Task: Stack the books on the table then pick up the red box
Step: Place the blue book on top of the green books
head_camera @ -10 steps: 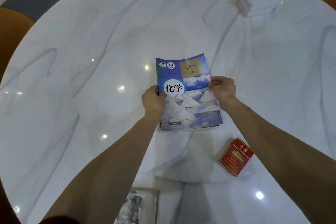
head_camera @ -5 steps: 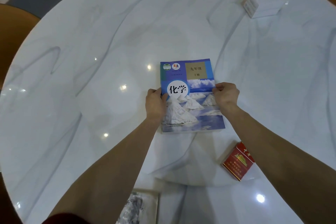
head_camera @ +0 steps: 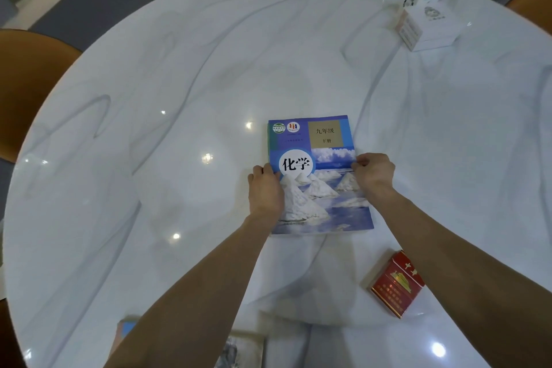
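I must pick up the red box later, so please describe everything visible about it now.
The red box is a small rectangular pack, apparently glossy card, with gold print and characters on its face. It looks closed, lies flat and skewed on the white marble table, near the person, nearer than the blue book. Nothing but the table touches it; the right forearm passes close above.

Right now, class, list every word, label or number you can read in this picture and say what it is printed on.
"化学": white circle on the blue book cover.
"九年级" and "下册": tan panel on that cover.
"中华": lid of the red box.
Book's round logos, the red box's small print and the white box markings: too small to read.
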Tool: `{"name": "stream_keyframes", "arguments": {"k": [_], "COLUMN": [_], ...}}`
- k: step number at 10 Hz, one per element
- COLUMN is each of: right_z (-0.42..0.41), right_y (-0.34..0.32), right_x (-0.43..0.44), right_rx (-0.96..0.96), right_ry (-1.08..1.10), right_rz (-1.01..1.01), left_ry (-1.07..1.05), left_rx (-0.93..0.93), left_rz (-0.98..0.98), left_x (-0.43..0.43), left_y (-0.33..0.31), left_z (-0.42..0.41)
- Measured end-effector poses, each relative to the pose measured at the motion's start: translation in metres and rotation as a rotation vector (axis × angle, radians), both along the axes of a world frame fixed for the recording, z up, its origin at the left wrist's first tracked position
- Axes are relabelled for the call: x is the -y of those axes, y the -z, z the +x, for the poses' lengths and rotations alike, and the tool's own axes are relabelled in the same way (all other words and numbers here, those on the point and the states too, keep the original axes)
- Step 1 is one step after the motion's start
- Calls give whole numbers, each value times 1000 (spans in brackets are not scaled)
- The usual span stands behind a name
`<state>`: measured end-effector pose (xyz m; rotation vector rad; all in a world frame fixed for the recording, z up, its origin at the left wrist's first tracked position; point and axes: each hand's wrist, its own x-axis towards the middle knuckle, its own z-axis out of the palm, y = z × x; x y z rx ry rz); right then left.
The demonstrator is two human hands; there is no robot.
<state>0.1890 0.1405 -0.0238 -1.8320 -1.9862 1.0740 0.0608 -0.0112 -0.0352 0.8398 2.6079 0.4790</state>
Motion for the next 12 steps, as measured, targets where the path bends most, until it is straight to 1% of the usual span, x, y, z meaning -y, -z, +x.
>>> {"name": "stream_keyframes", "arguments": {"k": [1, 2, 3, 4, 5, 6, 8, 10, 11, 12], "right_z": [0, 4, 8, 12, 13, 14, 23, 36, 40, 41], "right_y": [-4, -13, -23, -43, -58, -74, -90, -90, -85, -73], "right_x": [0, 2, 8, 27, 47, 79, 127, 176, 197, 229], "right_rx": [60, 100, 113, 173, 199, 269, 374, 343, 320, 269], "right_ry": [-47, -58, -79, -218, -342, -511, -684, -812, -872, -963], "right_rz": [0, 25, 71, 185, 250, 338, 367, 390, 371, 311], "left_ry": [-42, -31, -43, 24, 98, 212, 319, 267, 223, 124], "left_rx": [29, 60, 23, -51, -91, -175, -297, -293, -271, -208], "left_rz": [74, 36, 5, -49, -72, -115, -180, -188, -181, -169], "left_x": [3, 9, 17, 34, 47, 69, 114, 166, 190, 230], "left_y": [-9, -17, -24, -39, -49, -62, -77, -81, -79, -70], "left_z": [1, -7, -13, -13, -8, 4, 18, 29, 35, 45]}}
